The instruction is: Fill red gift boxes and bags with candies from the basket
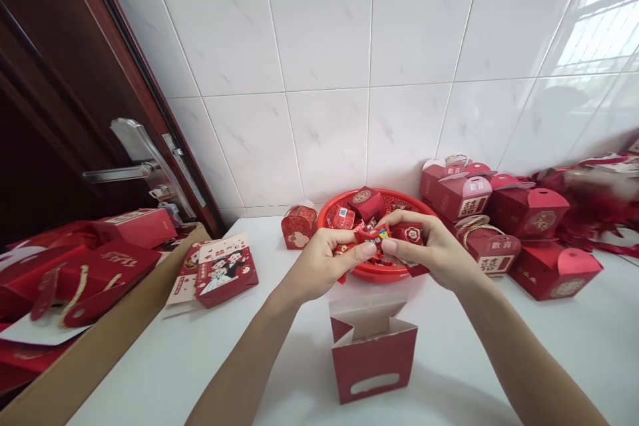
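Observation:
Over the front of a round red plastic basket [409,196], my left hand [324,259] and my right hand [432,249] are close together, fingers closed on small red wrapped candies [372,234]. More red packets, among them a flower-marked one [413,234], show at my right hand's fingers. The basket holds a small dark red box [366,203] and other wrapped sweets. Nearer to me, below both hands, a red paper box [374,363] stands upright with its top open and pale inside walls showing.
Folded red boxes fill a cardboard carton [124,319] at the left. Beside it lie boxes with a cartoon couple [227,273]. A small red box [298,226] stands left of the basket. Several finished red boxes [529,213] are stacked at the right, against the tiled wall.

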Demonstrator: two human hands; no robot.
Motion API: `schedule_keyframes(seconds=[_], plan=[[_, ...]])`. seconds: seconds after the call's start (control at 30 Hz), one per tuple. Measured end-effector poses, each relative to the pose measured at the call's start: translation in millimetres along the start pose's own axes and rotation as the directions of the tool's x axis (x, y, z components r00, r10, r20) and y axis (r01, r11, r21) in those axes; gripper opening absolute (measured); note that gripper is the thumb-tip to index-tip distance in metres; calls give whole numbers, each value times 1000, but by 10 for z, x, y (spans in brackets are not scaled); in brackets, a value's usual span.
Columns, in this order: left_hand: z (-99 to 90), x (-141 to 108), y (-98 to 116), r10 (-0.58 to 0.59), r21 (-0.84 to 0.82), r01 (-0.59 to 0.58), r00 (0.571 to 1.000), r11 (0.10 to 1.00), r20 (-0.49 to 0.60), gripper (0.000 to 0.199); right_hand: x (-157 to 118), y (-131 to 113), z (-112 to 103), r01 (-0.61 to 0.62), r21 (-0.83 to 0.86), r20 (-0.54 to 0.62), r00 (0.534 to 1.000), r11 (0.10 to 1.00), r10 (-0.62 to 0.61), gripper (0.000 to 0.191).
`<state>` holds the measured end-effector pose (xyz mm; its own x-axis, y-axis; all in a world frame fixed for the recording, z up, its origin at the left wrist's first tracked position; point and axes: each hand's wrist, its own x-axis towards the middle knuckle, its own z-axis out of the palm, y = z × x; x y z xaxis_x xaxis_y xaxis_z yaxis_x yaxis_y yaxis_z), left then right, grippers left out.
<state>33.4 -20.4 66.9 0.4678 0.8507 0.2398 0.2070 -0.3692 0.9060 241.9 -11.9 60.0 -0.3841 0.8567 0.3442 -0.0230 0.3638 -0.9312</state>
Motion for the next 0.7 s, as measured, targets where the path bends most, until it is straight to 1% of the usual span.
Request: schedule_keyframes(seconds=[0.1, 0.2, 0.23, 0.27, 0.3, 0.37, 0.4, 0.43, 0.47, 0.57, 0.63, 0.7], plan=[[-59, -48, 38, -36, 69, 36, 999, 997, 0, 39, 5, 24, 52, -13, 100, -37, 999, 995, 17, 25], [-195, -169, 120, -113, 223, 93, 990, 971, 80, 31, 4, 37, 43, -21, 115, -72, 997, 993, 30, 25], [-239, -214, 146, -139, 287, 101, 984, 953, 115, 33, 3, 42, 31, -26, 119, -78, 996, 993, 35, 25], [-272, -254, 166, -161, 349, 100, 976, 932, 149, 34, 2, 47, 18, -30, 123, -82, 996, 992, 40, 26], [-293, -285, 179, -172, 404, 84, 967, 911, 187, 32, 1, 53, 6, -33, 126, -85, 995, 992, 44, 26], [-296, -305, 178, -182, 486, 36, 949, 873, 257, 22, -1, 61, -14, -35, 120, -97, 994, 992, 47, 28], [-285, -295, 165, -184, 513, 18, 944, 858, 275, 25, -4, 61, -22, -36, 115, -105, 993, 993, 48, 28], [-269, -273, 146, -184, 532, 11, 944, 846, 273, 30, -8, 57, -31, -36, 109, -114, 992, 993, 49, 29], [-255, -242, 124, -182, 544, 19, 952, 839, 247, 34, -14, 47, -41, -37, 100, -120, 992, 994, 49, 30], [-244, -139, 56, -181, 545, 95, 978, 833, 107, 34, -38, -9, -84, -41, 21, -97, 994, 999, 43, 31], [-260, -86, 23, -199, 539, 135, 978, 831, 62, 34, -52, -54, -113, -31, -104, -50, 998, 994, 26, 30], [-276, -53, 1, -217, 538, 149, 974, 830, 67, 34, -59, -83, -130, 2, -248, 9, 1000, 969, 0, 26]])
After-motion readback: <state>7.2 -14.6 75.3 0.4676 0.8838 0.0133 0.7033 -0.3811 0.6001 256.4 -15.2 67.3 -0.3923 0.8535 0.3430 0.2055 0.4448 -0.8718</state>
